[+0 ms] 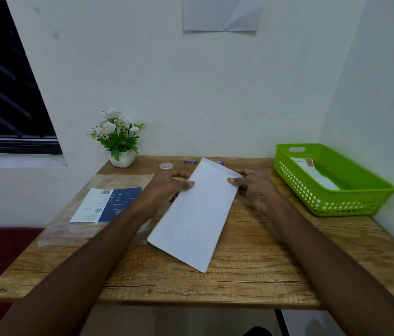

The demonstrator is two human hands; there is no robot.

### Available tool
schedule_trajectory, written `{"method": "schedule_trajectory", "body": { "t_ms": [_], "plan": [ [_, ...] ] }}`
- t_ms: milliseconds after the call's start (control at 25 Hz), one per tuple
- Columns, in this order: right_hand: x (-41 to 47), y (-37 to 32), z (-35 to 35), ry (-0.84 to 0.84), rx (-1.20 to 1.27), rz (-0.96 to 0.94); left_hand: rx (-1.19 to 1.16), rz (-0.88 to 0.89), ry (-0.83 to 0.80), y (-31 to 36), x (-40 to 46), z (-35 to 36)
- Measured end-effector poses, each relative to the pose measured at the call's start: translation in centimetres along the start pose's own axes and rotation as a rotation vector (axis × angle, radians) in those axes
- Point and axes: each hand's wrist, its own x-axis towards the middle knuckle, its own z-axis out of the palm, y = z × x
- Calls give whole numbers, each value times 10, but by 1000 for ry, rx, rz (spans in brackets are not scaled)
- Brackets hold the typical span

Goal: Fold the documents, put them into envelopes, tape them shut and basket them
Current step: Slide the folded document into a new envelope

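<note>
The envelope (pixel 196 209) is held tilted over the middle of the table (pixel 263 263), near corner lowest. Left hand (pixel 167 187) pinches its far left edge, right hand (pixel 251 187) its far right edge, thumbs on top. Whether it is already filled I cannot tell. Likely next is sealing: keep the flap flat and square, then fetch the tape (pixel 166 165) just beyond. The basket (pixel 336 204), far right, already holds one.

Counted: two hands (pixel 164 187) (pixel 255 187), one envelope (pixel 194 214) held, one basket (pixel 351 204), one pen (pixel 190 161), one tape roll (pixel 166 165), one plant (pixel 118 137).
</note>
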Motion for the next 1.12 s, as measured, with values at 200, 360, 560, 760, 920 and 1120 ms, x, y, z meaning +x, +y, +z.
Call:
{"method": "schedule_trajectory", "body": {
  "t_ms": [200,360,560,760,920,1120],
  "plan": [
    [1,5,5,-158,-78,2,-127,55,-75,-2,1,5],
    [2,4,3,-236,-136,-30,-125,119,-46,-6,1,10],
    [3,6,1,-226,-165,-25,-15,104,37,-9,6,17],
    [1,6,3,-207,-138,-64,5,120,99,-11,7,17],
    [4,8,1,-131,-242,-85,93,129,180,-12,5,21],
    [4,10,-1,-43,-598,-174,498,286,282,-12,-2,26]
  ]
}}
